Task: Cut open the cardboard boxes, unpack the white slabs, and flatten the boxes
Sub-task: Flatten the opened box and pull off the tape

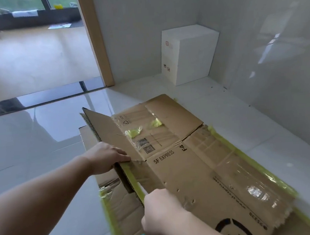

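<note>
Head camera, looking down — what have the hands got?

— Both are on a flattened brown cardboard box printed "SF EXPRESS" (183,171), lying on the glossy white tiled floor (39,127). The left hand (107,156) grips its left edge, fingers curled over the top where a yellow-green tape strip (132,177) begins. The right hand (162,208) is closed on the same edge nearer the camera, fingers wrapped over the rim.

— Is the box fully flat?

— Not quite. One brown end flap (102,129) stands tilted up at the far left corner; the rest lies level. Beneath it sits another flattened brown carton edged in yellow-green tape (121,210), sticking out to the left and towards the camera.

— And the slabs?

— A stack of white rectangular slabs (188,56) stands in the far corner against the grey wall (143,34), well apart from the cardboard.

— Room to move?

— Bare tile lies left of the boxes up to a dark threshold strip (45,98); a wood-coloured door frame (94,38) opens onto another room. On the right, the wall runs near the box's right edge.
</note>
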